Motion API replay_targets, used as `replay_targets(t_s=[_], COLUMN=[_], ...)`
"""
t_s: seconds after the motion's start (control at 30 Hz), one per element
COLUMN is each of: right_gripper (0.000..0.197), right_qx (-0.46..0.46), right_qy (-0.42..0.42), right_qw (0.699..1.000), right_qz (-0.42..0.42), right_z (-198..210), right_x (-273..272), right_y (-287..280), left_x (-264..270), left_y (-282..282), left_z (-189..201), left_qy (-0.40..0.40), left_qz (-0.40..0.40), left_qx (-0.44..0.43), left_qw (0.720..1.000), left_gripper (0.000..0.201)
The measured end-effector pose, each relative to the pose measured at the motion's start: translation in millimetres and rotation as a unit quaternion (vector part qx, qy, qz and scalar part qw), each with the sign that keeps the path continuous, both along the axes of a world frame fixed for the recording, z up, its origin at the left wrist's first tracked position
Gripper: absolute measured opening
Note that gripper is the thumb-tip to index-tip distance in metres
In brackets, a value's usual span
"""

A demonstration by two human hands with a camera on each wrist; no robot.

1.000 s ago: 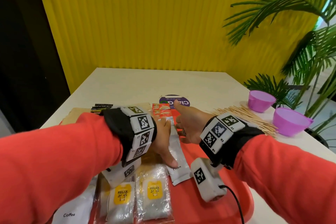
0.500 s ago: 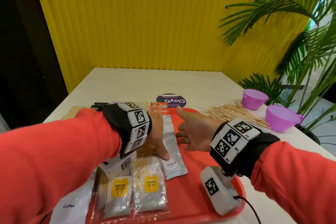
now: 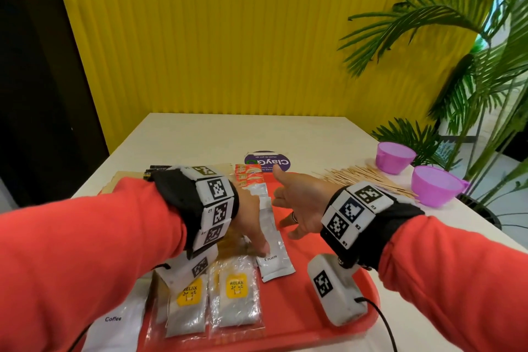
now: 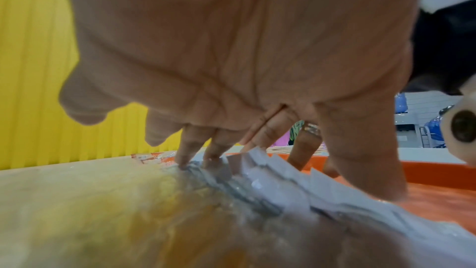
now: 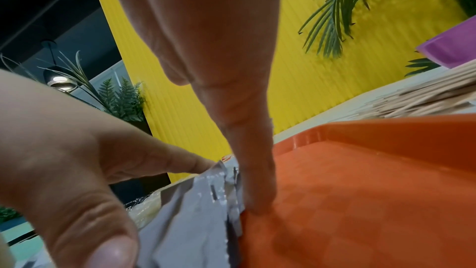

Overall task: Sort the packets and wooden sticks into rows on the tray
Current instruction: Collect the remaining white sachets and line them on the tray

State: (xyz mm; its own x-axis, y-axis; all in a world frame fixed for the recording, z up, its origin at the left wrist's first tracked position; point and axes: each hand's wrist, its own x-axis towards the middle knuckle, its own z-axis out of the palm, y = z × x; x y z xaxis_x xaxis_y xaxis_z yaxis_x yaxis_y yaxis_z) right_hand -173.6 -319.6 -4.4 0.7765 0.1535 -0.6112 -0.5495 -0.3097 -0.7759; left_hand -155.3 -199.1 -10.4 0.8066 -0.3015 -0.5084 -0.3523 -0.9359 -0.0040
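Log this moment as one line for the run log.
left hand: straight fingers pressing cream packets | right hand: open, fingertips squaring packets' right edge | tray: red | wooden sticks: still on table

The tray [image 3: 303, 320] was orange-red, and the long cream packets [image 3: 271, 237] on it were shiny silver-white. Two clear packets [image 3: 217, 303] had yellow squares on grey, the sticks [image 3: 365, 177] were pale brown, and the two cups [image 3: 415, 173] were purple. The wall [image 3: 243, 37] was bright yellow with stripes.
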Motion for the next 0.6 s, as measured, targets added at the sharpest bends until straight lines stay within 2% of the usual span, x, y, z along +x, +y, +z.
replay_targets(t_s=[0.1, 0.23, 0.4, 0.6], right_gripper=[0.08, 0.08, 0.09, 0.092], right_qx=[-0.01, -0.005, -0.027, -0.03], right_qy=[-0.011, -0.014, 0.027, 0.067], right_qw=[1.0, 1.0, 0.999, 0.997], right_qz=[0.003, -0.006, -0.006, 0.026], right_z=[0.3, 2.4, 2.1, 0.1], right_x=[1.2, 2.2, -1.8, -14.0], right_y=[2.9, 1.6, -4.4, -9.3], left_x=[-3.3, -1.0, 1.4, -0.4], left_y=[-0.8, 0.2, 3.2, 3.2], left_z=[3.1, 4.9, 5.8, 5.1], left_qy=[-0.038, -0.081, -0.089, -0.099], left_qz=[-0.001, -0.001, -0.012, -0.017], left_qx=[-0.007, -0.018, -0.003, -0.018], left_qw=[0.999, 0.997, 0.996, 0.995], left_gripper=[0.068, 0.08, 0.067, 0.066])
